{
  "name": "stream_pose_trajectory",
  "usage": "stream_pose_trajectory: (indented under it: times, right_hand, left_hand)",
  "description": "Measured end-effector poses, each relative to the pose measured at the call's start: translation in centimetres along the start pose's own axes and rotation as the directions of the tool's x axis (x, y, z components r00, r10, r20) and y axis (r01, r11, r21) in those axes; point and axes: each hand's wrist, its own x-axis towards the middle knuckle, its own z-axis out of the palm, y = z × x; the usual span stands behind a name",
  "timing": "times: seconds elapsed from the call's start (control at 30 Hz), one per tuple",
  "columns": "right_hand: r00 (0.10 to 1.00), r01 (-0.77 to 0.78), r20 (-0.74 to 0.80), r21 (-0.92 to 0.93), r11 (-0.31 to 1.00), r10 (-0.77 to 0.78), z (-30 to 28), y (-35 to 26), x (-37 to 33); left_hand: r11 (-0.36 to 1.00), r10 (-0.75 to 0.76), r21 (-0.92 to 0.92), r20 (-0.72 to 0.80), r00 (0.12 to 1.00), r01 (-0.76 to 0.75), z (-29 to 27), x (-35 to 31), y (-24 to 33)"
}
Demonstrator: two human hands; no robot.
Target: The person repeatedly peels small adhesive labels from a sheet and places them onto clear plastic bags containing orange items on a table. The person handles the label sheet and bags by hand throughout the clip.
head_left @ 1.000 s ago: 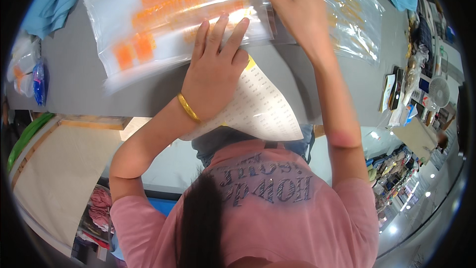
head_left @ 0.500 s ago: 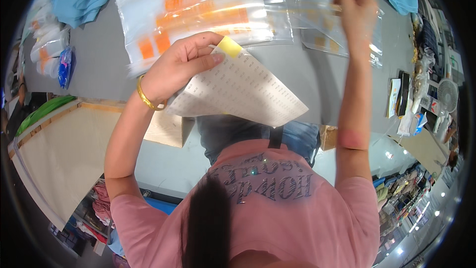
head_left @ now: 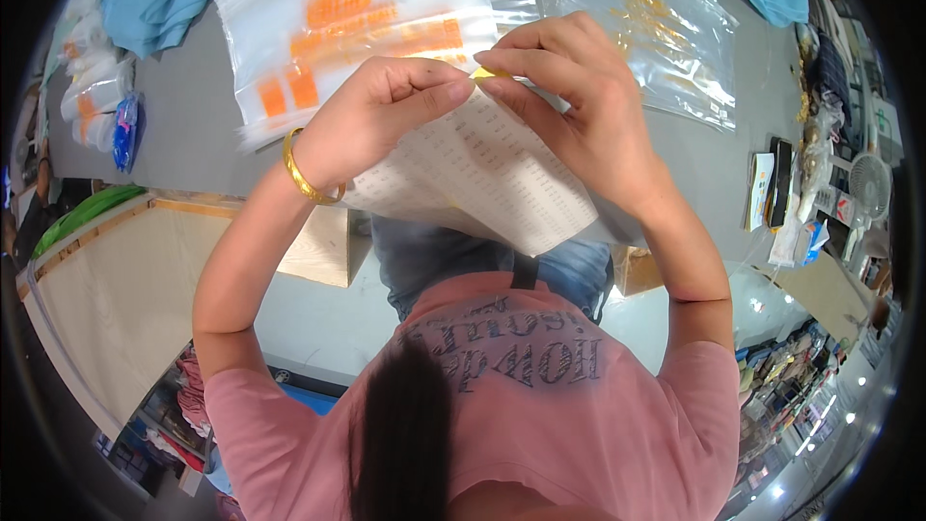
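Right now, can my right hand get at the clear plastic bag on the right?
Probably yes: the bag lies just beyond your right hand with nothing seen covering it, though that hand is at the yellow corner of the label sheet.

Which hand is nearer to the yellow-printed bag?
Right. The right hand overlaps the lower-left edge of the yellow-printed bag in view; the left hand, holding the sheet, is farther left.
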Motion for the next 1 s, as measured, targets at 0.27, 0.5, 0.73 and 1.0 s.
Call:
stream_pose_trajectory:
  times: [0.27,0.5,0.73,1.0]
  right_hand:
    - [0.991,-0.126,0.063,0.103,0.987,0.12,0.9,-0.5,-0.4]
    - [0.997,-0.054,0.049,0.008,0.999,0.053,1.5,-1.3,-0.9]
    - [0.999,0.041,-0.013,-0.179,0.983,-0.044,3.1,-2.1,-2.5]
    - [0.968,0.238,0.021,-0.401,0.885,-0.251,4.1,-2.2,-2.9]
  left_hand:
    - [0.98,0.129,0.146,0.038,0.991,-0.134,0.0,-0.8,-1.0]
    - [0.967,0.091,0.228,0.105,0.99,-0.113,-0.4,-0.7,-1.4]
    - [0.994,0.093,0.042,0.099,0.991,-0.097,-0.1,-1.3,-3.0]
    - [0.661,-0.342,-0.635,0.221,0.913,0.401,-0.9,-0.3,-4.4]
